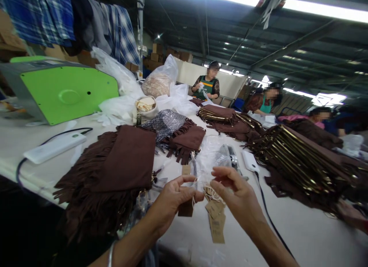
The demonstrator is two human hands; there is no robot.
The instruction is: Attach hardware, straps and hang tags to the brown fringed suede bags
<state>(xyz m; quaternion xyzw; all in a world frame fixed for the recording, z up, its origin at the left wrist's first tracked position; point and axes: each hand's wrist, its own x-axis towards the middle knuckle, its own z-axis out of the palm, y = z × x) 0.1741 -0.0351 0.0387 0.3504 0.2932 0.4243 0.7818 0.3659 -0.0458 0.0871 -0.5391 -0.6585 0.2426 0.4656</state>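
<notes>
My left hand [172, 200] pinches a thin white string from which a brown paper tag [186, 208] hangs. My right hand [235, 194] holds a small bunch of tan paper hang tags [216, 221] by their strings, thumb and forefinger raised above them. Both hands meet over the white table [301, 232], just right of a stack of brown fringed suede bags [115, 171]. A crumpled clear plastic bag [211, 155] lies just beyond my fingers.
A green machine [66, 92] and a white power strip [54, 147] sit at left. Piles of brown bags with gold zippers [293, 155] fill the right side. A white charger [249, 160] with a dark cable runs toward me. Three co-workers sit at the far end.
</notes>
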